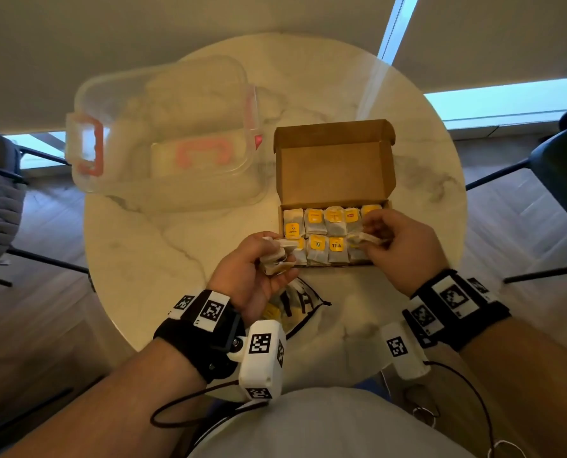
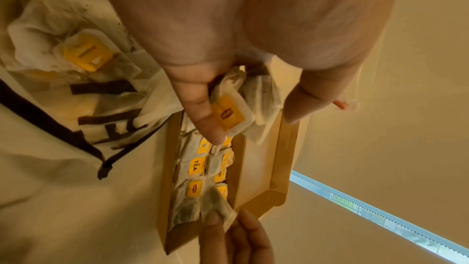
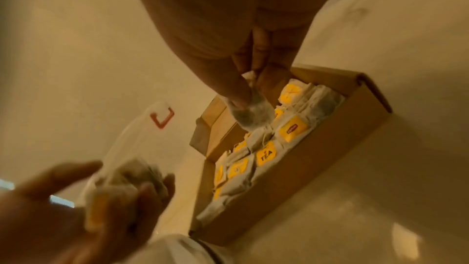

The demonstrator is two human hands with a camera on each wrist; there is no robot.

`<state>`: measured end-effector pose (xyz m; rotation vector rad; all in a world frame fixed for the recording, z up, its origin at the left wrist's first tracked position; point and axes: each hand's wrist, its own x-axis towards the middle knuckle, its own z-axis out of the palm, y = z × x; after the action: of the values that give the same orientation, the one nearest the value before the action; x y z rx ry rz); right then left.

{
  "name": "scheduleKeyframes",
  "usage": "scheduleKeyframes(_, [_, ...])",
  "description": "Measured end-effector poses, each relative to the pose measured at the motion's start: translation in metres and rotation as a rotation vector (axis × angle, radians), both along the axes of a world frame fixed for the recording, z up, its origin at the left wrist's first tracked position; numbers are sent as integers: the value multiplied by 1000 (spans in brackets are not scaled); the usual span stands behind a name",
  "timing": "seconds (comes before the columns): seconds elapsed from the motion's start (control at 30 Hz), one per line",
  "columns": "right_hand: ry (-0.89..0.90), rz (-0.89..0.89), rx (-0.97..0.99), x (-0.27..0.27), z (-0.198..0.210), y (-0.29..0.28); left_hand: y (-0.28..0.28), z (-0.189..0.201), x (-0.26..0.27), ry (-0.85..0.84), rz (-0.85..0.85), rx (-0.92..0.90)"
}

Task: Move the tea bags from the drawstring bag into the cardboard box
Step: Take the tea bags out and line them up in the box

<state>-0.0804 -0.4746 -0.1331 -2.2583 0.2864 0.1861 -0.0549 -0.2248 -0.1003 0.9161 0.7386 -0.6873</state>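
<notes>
Left hand (image 1: 259,266), right hand (image 1: 395,246): fingers curled.

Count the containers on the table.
3: a clear plastic tub far left, the open cardboard box mid-table, the drawstring bag at the near edge, partly under the left hand.

Boxes: we count one open brown cardboard box (image 1: 333,166).
Bags: one white drawstring bag (image 1: 303,300).
Containers: one clear plastic container (image 1: 163,133).
Hands: two.
</notes>
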Motion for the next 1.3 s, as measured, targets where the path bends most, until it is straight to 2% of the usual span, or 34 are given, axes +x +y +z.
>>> scheduleKeyframes(0.13, [-156,162,-161,9,-12,17,6,-5,1,58,-8,29])
scheduleKeyframes(0.27, [-109,274,-283,7,-29,24,14,-7,-1,31,-41,68])
scheduleKeyframes(0.47, [-76,408,-316,-2,-42,23,22,-10,-2,-3,-75,45])
scheduleKeyframes(0.63, [-54,303,-326,0,-42,25,23,-14,-3,-10,-77,74])
scheduleKeyframes(0.9, [-9,330,-373,7,-38,29,28,-15,-4,-79,-141,55])
scheduleKeyframes(1.1, [102,361,-358,8,-31,32,21,-14,-4,-116,-192,13])
scheduleKeyframes(1.17, [114,318,-276,8,-17,34,17,-13,-3,-140,-215,17])
scheduleKeyframes(1.3, [165,102,233,7,21,41,8,-11,-2,-216,-332,28])
